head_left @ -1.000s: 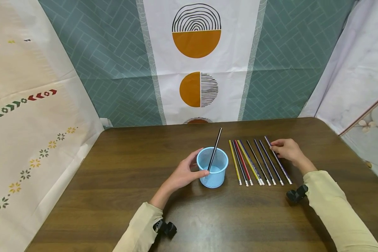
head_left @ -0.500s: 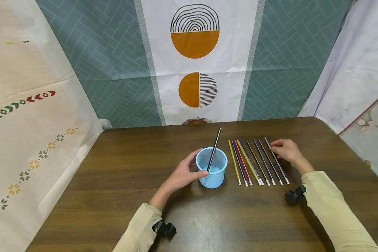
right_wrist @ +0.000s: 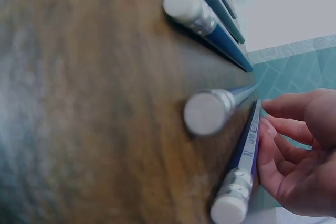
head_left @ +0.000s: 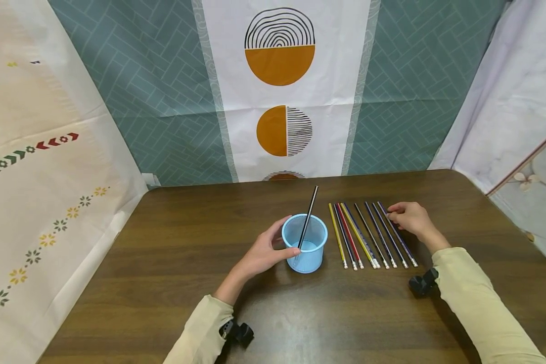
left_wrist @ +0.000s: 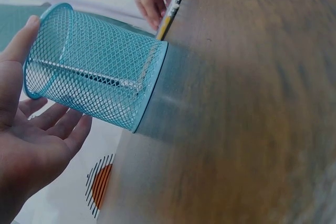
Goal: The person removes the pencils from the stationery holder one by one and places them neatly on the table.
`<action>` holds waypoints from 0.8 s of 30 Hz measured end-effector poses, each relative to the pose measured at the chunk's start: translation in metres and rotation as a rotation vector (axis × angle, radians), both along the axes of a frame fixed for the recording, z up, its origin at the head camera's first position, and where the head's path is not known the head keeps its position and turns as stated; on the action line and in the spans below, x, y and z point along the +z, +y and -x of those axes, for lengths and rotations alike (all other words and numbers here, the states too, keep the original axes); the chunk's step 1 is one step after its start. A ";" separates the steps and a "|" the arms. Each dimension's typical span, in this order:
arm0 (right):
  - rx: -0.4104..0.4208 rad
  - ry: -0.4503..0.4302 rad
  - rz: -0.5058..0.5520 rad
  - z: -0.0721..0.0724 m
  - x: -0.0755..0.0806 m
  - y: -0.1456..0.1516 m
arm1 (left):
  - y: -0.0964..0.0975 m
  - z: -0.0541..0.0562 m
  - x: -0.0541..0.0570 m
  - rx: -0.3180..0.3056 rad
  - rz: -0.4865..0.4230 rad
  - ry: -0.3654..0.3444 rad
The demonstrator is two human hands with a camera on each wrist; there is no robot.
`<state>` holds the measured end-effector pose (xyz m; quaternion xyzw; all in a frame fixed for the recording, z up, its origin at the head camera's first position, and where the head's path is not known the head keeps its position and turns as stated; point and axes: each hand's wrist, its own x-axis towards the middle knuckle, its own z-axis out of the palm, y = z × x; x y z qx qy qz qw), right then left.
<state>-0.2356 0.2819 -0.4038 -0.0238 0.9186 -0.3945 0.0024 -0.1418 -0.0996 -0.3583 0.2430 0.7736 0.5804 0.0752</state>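
Note:
My left hand (head_left: pixel 265 255) holds a light blue mesh pencil cup (head_left: pixel 307 262), thumb at the near rim and fingers round the far side. The cup stands upright on the table. A black pencil (head_left: pixel 311 205) leans inside it, its upper end above the rim. To the right of the cup, several pencils lie side by side, erasers toward me. My right hand (head_left: pixel 411 220) is at the far part of the rightmost one, a dark blue pencil (right_wrist: pixel 247 153). In the right wrist view its loosely bent fingertips (right_wrist: pixel 269 107) rest along that pencil's side.
A yellow pencil (head_left: pixel 337 236) lies at the row's left end, near the cup, with a red pencil (head_left: pixel 351 235) close by. The brown wooden table (head_left: pixel 186 227) ends at a teal and white cloth (head_left: pixel 173 126). Black wrist cameras sit on both sleeves.
The rightmost pencil has shifted left and slightly toward me, closer to its neighbour. My right fingers have moved slightly off its far end. The left hand and cup stay put.

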 end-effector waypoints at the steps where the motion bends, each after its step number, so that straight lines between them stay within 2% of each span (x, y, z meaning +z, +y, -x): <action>1: 0.000 -0.001 -0.001 0.000 0.000 0.000 | 0.000 0.000 0.000 0.001 0.001 0.002; 12: 0.008 -0.040 0.050 0.000 0.001 0.003 | 0.000 -0.001 -0.001 -0.003 0.006 0.000; 17: 0.005 0.003 0.051 -0.001 0.005 0.000 | 0.000 -0.001 -0.001 -0.001 0.005 -0.002; 24: 0.015 0.071 0.041 -0.006 0.020 -0.017 | 0.000 0.002 -0.003 -0.001 -0.007 -0.001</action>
